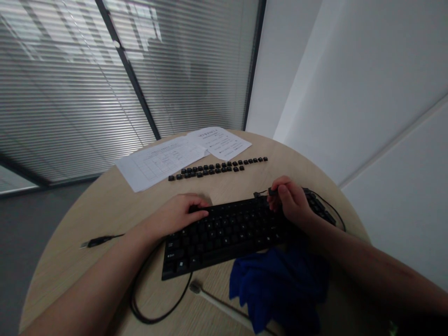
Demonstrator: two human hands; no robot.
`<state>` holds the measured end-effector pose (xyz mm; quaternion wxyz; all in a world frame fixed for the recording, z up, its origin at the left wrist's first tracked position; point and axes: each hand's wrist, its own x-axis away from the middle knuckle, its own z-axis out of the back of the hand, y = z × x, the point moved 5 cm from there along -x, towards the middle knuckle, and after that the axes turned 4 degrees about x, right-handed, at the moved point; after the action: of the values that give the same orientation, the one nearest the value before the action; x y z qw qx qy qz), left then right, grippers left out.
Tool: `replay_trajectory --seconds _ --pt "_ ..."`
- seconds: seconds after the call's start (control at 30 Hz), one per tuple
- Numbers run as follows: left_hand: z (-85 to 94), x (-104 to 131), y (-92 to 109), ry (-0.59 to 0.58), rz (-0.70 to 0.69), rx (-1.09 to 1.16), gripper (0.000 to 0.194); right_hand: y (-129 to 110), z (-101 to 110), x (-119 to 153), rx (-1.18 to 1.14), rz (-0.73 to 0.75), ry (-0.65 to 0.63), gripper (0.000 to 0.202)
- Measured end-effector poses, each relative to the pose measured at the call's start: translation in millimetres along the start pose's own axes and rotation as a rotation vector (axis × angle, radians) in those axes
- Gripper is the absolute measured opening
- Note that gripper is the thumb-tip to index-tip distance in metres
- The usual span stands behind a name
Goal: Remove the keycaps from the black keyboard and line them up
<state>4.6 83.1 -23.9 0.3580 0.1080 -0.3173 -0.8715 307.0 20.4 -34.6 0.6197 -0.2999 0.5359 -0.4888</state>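
Observation:
A black keyboard [224, 233] lies at a slant on the round wooden table. My left hand [182, 212] holds its upper left edge, thumb on top and the other fingers curled behind. Over the keyboard's right part, my right hand [290, 200] is closed in a pinch on a small black keycap [272, 192], partly hidden by the fingers. Loose black keycaps [211, 166] stand in two rows behind the keyboard. Its number pad [320, 207] shows beyond my right wrist.
Printed papers [164, 161] lie at the table's back. A blue cloth [276, 284] is bunched in front, beside a toothbrush [217, 303]. The cable [136, 303] loops at the front left, and a USB plug [96, 241] lies left. Blinds and a white wall stand behind.

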Motion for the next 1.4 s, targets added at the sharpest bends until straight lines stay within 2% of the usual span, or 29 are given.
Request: replay_trajectory --seconds 0.1,0.2,0.33,0.47,0.57,0.67,1.17,1.4 --pt "3.5 2.1 8.2 0.064 -0.006 -0.068 0.029 -9.4 1.2 4.8 0.100 0.078 -0.073 0.044" --pt "5.8 6.1 24.7 0.166 -0.025 -0.072 0.033 -26.8 2.1 8.4 0.169 0.155 -0.132 0.037" --pt "0.2 11.1 52.1 0.222 -0.069 0.109 0.037 -51.5 -4.6 15.9 0.133 0.237 -0.249 0.027" --pt "-9.4 12.6 65.2 0.183 -0.065 0.313 0.041 -62.0 -14.6 25.7 0.045 0.288 -0.318 0.018" --pt "-14.8 12.5 65.9 0.102 -0.079 0.413 0.038 -66.8 -21.0 30.4 0.038 0.381 -0.347 0.013" --pt "-15.6 12.5 64.0 0.062 -0.095 0.415 0.032 -71.8 -23.9 31.5 0.030 0.458 -0.357 0.013" --pt "-14.2 11.0 56.2 0.121 -0.048 0.410 0.027 -81.3 -29.6 31.6 0.074 0.682 -0.371 0.015" --pt "-12.5 9.4 55.4 0.181 -0.036 0.366 0.026 -77.0 -31.3 29.9 0.105 0.688 -0.367 0.016"
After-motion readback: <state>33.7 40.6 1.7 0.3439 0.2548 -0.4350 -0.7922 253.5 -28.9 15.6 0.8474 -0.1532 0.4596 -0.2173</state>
